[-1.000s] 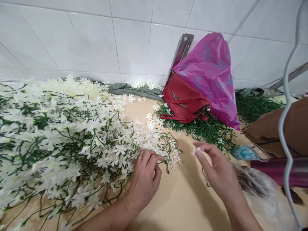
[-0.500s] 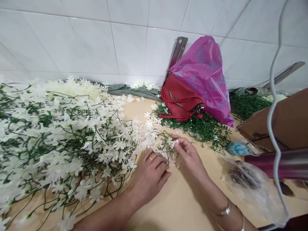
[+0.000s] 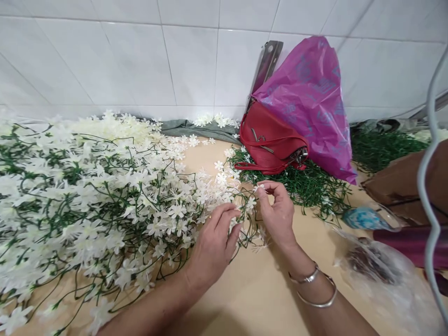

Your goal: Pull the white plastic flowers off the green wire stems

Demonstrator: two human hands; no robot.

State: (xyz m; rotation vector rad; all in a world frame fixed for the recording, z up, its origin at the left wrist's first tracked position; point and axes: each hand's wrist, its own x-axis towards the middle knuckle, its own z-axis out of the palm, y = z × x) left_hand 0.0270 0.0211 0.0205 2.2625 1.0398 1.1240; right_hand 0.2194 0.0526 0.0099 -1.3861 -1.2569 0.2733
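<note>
A pale heap of artificial flowers (image 3: 105, 200), white petals on thin green stems, fills the left side of the table. At its right edge lies a loose green-stemmed flower spray (image 3: 250, 204). My left hand (image 3: 215, 240) curls over the spray's near side, with white petals showing between its thumb and fingers. My right hand (image 3: 279, 217) pinches a small white flower (image 3: 261, 187) between thumb and forefinger. Its other fingers are bent, and two silver bangles ring the wrist. Exactly where the left fingertips grip is partly hidden.
Behind my hands a red handbag (image 3: 271, 140) rests on green artificial stems (image 3: 315, 186), with a purple plastic bag (image 3: 315, 102) against it. On the right are a clear plastic bag (image 3: 388, 284), a blue-and-white packet (image 3: 367, 218) and a hanging grey cable (image 3: 425, 177). A tiled wall (image 3: 189, 65) stands behind.
My right hand has risen slightly and now pinches the white flower higher up. My left hand has turned, thumb and fingers pointing more toward the spray. The view has shifted a little left.
</note>
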